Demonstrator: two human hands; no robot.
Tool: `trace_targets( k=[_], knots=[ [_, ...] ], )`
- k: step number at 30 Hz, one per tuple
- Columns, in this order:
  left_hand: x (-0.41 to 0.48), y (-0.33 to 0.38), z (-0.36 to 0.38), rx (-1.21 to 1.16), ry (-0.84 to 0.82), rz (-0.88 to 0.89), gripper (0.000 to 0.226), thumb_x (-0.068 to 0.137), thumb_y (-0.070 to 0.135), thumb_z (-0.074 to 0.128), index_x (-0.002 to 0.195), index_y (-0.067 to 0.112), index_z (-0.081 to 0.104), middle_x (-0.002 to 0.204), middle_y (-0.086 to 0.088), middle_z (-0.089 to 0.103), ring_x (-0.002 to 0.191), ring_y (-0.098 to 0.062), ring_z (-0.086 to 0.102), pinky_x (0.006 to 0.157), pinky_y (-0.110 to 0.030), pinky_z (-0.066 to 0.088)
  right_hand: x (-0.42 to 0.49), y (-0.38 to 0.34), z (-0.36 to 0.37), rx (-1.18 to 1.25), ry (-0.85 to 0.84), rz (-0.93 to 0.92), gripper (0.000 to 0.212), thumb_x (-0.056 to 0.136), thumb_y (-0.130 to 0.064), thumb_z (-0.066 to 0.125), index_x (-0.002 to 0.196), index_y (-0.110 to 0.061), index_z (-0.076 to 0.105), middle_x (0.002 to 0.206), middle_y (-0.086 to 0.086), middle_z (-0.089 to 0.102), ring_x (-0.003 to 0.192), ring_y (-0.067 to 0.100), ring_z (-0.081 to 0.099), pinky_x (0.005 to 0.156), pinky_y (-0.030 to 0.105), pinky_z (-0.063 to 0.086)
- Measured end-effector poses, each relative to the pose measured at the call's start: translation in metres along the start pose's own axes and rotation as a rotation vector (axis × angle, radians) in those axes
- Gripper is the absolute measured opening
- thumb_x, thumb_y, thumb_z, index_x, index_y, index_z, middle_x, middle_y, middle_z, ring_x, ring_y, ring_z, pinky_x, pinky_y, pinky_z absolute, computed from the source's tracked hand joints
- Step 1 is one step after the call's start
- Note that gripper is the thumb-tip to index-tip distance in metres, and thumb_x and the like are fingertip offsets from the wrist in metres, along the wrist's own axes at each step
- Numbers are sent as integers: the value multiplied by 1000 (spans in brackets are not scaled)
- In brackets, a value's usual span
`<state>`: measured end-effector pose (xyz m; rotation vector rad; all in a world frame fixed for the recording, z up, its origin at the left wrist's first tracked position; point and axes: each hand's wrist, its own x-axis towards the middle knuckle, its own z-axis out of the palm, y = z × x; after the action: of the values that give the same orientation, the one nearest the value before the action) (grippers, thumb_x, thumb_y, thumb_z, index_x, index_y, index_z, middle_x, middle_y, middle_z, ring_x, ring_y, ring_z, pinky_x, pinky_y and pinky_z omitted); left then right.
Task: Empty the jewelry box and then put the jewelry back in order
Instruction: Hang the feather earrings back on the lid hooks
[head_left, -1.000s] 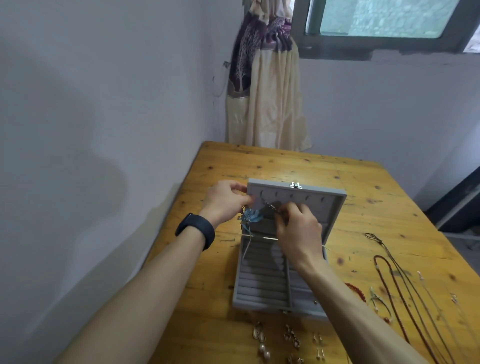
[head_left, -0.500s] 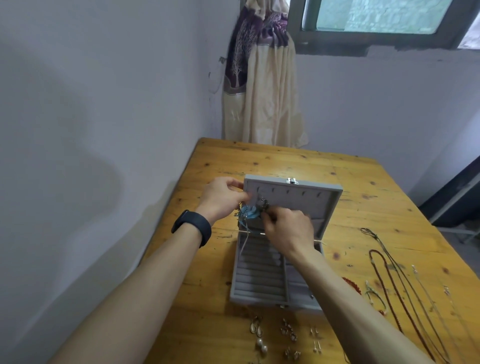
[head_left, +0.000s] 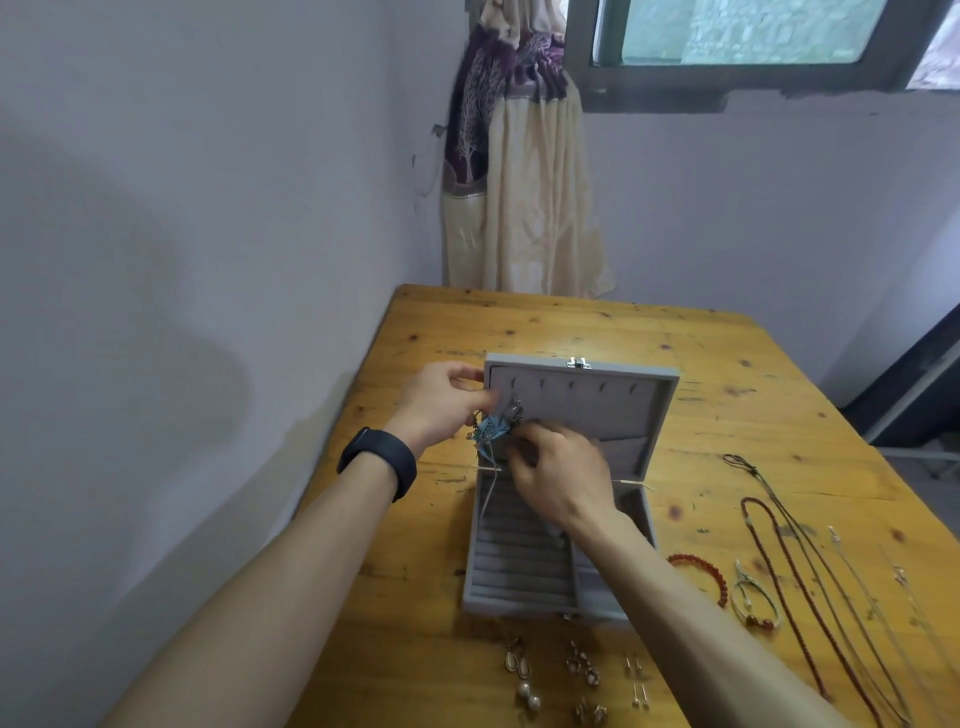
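A grey jewelry box (head_left: 519, 566) stands open on the wooden table (head_left: 727, 415), its lid upright with a row of small hooks. A blue flower-shaped necklace pendant (head_left: 492, 429) with its chain hangs at the lid's lower left. My left hand (head_left: 441, 405) pinches the necklace's chain by the lid's left edge. My right hand (head_left: 561, 475) is closed on the same necklace just right of the pendant, over the box's ribbed ring rows.
Several earrings (head_left: 576, 675) lie in rows in front of the box. A red bead bracelet (head_left: 701, 569), a pale bracelet (head_left: 753, 603) and long necklaces (head_left: 810, 582) lie to the right. A wall runs along the table's left edge; a curtain (head_left: 519, 171) hangs behind.
My right hand moved left and down toward the pendant, and its fingers closed nearer the blue flower. The left hand stayed by the lid's left edge.
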<state>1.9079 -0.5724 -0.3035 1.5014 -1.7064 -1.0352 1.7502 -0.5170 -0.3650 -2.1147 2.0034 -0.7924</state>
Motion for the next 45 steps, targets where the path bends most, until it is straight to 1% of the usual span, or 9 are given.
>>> trace_targets(
  k=[5, 8, 12, 23, 29, 32, 35, 41, 45],
  knots=[
    [0, 0, -5, -16, -34, -5, 23, 87, 30, 76, 108, 29, 67, 84, 5, 77, 84, -20, 72, 80, -40, 59, 5, 4, -7, 55, -84, 55, 29, 90, -37, 56, 115, -29, 68, 118, -1, 70, 103, 28, 64, 84, 38, 52],
    [-4, 2, -11, -22, -30, -10, 31, 89, 31, 74, 118, 24, 66, 85, 5, 77, 77, -11, 71, 64, -24, 53, 4, 8, -6, 65, -62, 82, 28, 89, -35, 58, 115, -25, 62, 112, 3, 70, 101, 31, 64, 76, 36, 49],
    [-15, 6, -17, -26, -41, 5, 18, 92, 26, 70, 108, 16, 70, 87, 3, 76, 61, 9, 64, 48, -7, 43, 6, 4, -3, 6, -138, 52, 37, 88, -45, 56, 122, -34, 63, 124, 0, 62, 111, 29, 57, 87, 39, 49],
    [-23, 42, -21, -59, -43, 45, 12, 87, 33, 74, 95, 24, 74, 87, 7, 77, 77, -11, 74, 76, -33, 52, 6, 21, -10, 196, -90, 47, 33, 89, -36, 60, 119, -24, 65, 117, -4, 66, 109, 16, 57, 92, 35, 51],
    [-15, 51, -1, -44, -76, 50, 16, 87, 25, 76, 99, 14, 75, 88, 1, 77, 74, -11, 74, 57, -14, 48, 16, 28, -31, 631, 7, 201, 19, 95, -26, 57, 99, -28, 75, 95, -10, 75, 89, 5, 68, 79, 27, 57],
    [-10, 53, 9, -58, -87, 56, 16, 86, 25, 78, 97, 14, 76, 90, -1, 77, 76, -10, 74, 57, -10, 49, 18, 28, -49, 935, -108, 190, 24, 96, -45, 58, 101, -29, 76, 94, -3, 76, 86, 8, 70, 72, 26, 56],
    [-4, 55, 17, -99, -68, 81, 16, 84, 24, 80, 96, 14, 77, 90, -2, 77, 79, -14, 75, 66, -20, 56, 22, 33, -54, 748, -146, 74, 26, 86, -46, 73, 108, -32, 73, 91, -8, 75, 86, 1, 70, 78, 22, 57],
    [3, 56, 22, -62, 63, 143, 12, 83, 28, 79, 91, 19, 78, 82, 4, 77, 75, -7, 73, 72, -22, 58, 41, 40, -47, 608, 104, 73, 11, 87, -25, 76, 98, -25, 77, 85, -12, 75, 79, -4, 67, 73, 14, 52],
    [6, 50, 26, 49, 133, 165, 10, 84, 32, 78, 91, 24, 78, 80, 12, 75, 73, 3, 68, 70, -15, 55, 44, 50, -35, 416, 190, 12, 11, 86, -24, 76, 97, -27, 76, 85, -10, 74, 80, 10, 67, 74, 28, 52]
  ],
)
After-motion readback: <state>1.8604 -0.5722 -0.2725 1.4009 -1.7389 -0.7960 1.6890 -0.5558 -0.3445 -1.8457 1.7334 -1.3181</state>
